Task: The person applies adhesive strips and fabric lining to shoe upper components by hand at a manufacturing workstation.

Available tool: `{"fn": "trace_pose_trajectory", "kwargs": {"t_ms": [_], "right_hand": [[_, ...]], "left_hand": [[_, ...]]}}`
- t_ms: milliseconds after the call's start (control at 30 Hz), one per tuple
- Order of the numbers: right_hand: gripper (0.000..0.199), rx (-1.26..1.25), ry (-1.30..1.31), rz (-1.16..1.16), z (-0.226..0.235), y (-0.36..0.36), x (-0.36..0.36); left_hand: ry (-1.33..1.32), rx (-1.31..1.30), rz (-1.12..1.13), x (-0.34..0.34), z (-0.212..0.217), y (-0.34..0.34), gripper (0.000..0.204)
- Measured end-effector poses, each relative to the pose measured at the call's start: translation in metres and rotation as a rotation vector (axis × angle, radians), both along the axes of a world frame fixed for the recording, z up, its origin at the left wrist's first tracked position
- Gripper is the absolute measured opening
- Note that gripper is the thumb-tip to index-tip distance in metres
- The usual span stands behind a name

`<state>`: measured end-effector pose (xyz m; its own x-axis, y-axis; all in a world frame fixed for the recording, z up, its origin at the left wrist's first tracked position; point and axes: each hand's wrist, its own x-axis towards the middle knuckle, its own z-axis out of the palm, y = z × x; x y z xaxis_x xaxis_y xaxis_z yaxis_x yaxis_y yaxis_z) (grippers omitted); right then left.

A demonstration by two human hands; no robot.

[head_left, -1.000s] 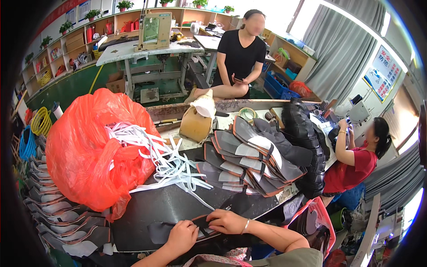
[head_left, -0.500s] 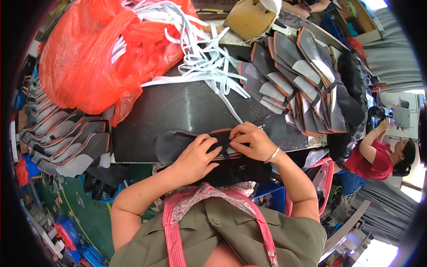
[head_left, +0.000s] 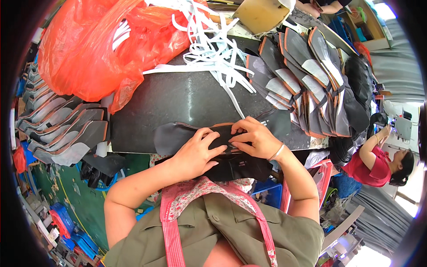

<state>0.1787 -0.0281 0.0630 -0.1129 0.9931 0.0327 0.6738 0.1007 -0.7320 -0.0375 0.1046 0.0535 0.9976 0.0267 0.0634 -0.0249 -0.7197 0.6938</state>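
Fingers of the left hand curl down onto a long, flat, dark grey shoe-upper piece with a thin orange edge, pinching it at its middle. The right hand, a thin silver bangle on its wrist, presses bent fingers onto the same piece from the other side, the two sets of fingertips nearly touching. The piece lies across the near edge of the black, glossy work surface, directly in front of the person, with a second dark piece hanging just below the hands.

Past the hands, a tangle of white flat straps spills over the surface from a bulging, translucent orange plastic bag at the person's left. To the right, a fanned stack of grey and black cut shoe pieces with orange rims leans in overlapping rows, and a tan cardboard roll sits beyond them at the far edge.

Left of the surface, more grey, curved shoe pieces rest stacked in tiers above a green floor with blue crates. The person wears an olive shirt and a red-checked apron strap.

At far right, well apart, a co-worker in a red top sits with an arm raised.
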Motion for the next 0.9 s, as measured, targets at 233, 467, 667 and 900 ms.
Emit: {"fn": "trace_pose_trajectory", "kwargs": {"t_ms": [233,467,667,900], "right_hand": [[0.022,-0.085,-0.108,0.121,0.013,0.011,0.002],[0.037,-0.091,-0.380,0.216,0.022,-0.007,-0.014],[0.026,0.118,-0.470,0.140,0.000,-0.019,-0.052],[0.029,0.150,-0.403,0.030,-0.072,-0.073,-0.134]], "left_hand": [[0.030,0.125,0.027,0.013,-0.001,-0.005,0.043],[-0.225,0.304,0.116,0.013,-0.012,-0.010,0.030],[-0.286,0.500,0.010,-0.006,-0.017,-0.006,0.031],[0.021,0.286,-0.111,-0.081,-0.062,-0.043,0.031]]}}
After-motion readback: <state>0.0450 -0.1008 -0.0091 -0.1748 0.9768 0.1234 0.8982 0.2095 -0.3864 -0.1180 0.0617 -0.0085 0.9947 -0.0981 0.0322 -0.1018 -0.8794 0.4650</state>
